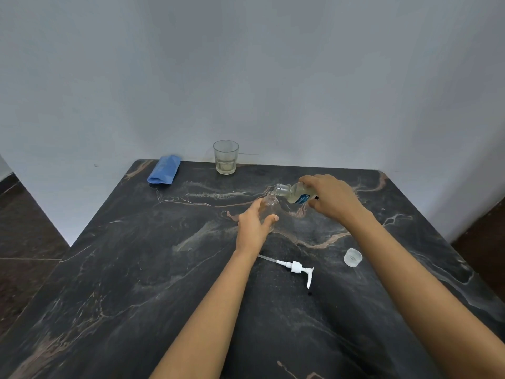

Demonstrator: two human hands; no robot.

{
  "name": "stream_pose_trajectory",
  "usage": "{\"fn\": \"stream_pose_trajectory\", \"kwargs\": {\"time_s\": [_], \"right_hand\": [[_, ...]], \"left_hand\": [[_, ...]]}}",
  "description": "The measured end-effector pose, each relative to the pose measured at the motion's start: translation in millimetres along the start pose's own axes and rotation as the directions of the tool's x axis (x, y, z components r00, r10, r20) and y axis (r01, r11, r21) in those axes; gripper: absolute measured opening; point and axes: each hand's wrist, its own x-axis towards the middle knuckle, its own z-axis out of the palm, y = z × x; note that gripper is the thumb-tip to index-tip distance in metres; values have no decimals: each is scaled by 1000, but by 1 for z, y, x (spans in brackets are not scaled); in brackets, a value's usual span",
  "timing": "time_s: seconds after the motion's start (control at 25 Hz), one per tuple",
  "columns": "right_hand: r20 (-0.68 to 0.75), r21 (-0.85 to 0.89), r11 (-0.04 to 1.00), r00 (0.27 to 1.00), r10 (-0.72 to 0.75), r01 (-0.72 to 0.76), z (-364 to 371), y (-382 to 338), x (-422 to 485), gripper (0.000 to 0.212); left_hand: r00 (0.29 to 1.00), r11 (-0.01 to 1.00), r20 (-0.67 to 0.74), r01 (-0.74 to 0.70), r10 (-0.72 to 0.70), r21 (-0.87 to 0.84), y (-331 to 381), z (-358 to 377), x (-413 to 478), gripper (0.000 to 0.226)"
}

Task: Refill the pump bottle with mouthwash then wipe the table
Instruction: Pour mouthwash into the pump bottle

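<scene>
**A:** What is nearest to us on the dark marble table [109,310]?

**B:** The white pump top [296,268] lies on its side, with its thin tube pointing left. The clear cap [353,257] sits off to the right, well apart from it. So both bottles are open.

**A:** Which step are we on?

**B:** We think it is the pouring step. Our left hand [252,228] is curled loosely around the little clear pump bottle [270,205], which stands upright on the table. Thumb on one side, fingers on the other, holding it steady.

**A:** And the other hand?

**B:** Our right hand [332,198] is wrapped tight around the mouthwash bottle [296,193]. It is tipped over, and its mouth is just above the pump bottle's neck. We cannot tell how full the small bottle is.

**A:** What comes next?

**B:** We should pour slowly, because that neck is narrow and it could spill. Then stand the big bottle up and screw the pump back on.

**A:** And for wiping?

**B:** The folded blue cloth [164,170] waits at the far edge, near a drinking glass [225,157].
</scene>
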Motion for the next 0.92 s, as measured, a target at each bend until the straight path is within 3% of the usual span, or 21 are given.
{"fn": "stream_pose_trajectory", "kwargs": {"time_s": [0.92], "right_hand": [[-1, -18, 1000, 1000, -10, 10, -5, -2, 0, 44]], "left_hand": [[1000, 1000, 7, 14, -14, -13, 0, 0, 0, 47]]}}
